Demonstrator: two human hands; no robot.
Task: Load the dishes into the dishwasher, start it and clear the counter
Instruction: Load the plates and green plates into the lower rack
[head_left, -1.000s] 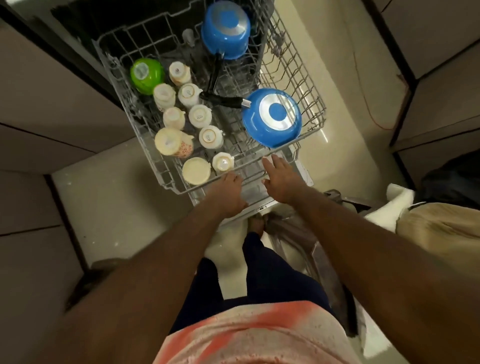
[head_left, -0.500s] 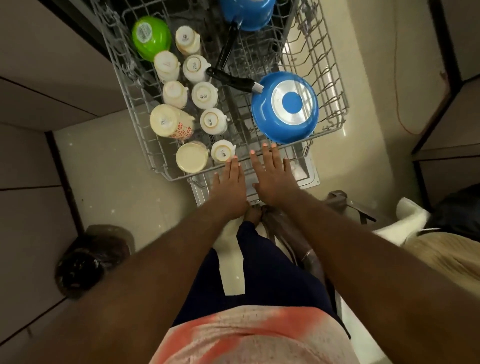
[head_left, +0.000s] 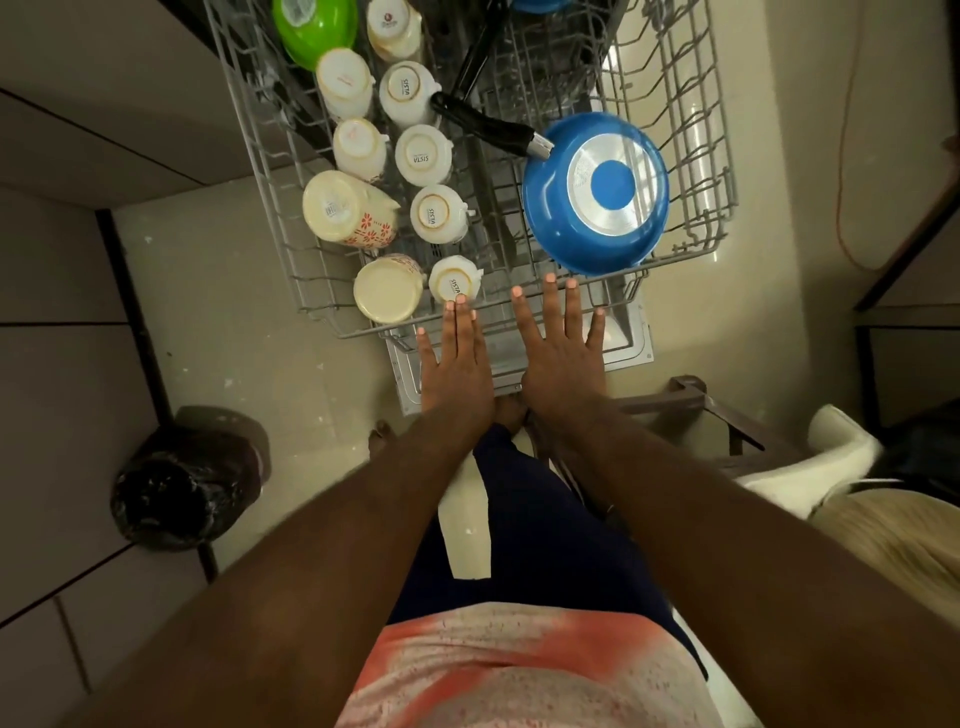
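Presently, the left hand (head_left: 456, 374) and right hand (head_left: 563, 364) are held flat, fingers straight, gripping nothing, at the front rail of the extended rack (head_left: 714, 156), presumably to push it in. The cups (head_left: 431, 215) and blue pan (head_left: 595, 195) are stowed inverted for drainage.

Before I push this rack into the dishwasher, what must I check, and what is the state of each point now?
1. Hands free: left hand and right hand are flat and hold nothing: ok.
2. White cups bottom up: ok.
3. Green bowl bottom up: ok.
4. Blue pan bottom up: ok.
5. Floral tumbler lies tilted, not standing on its rim: not ok.
6. Nothing stands too high above the dishwasher rack: cannot tell from above.
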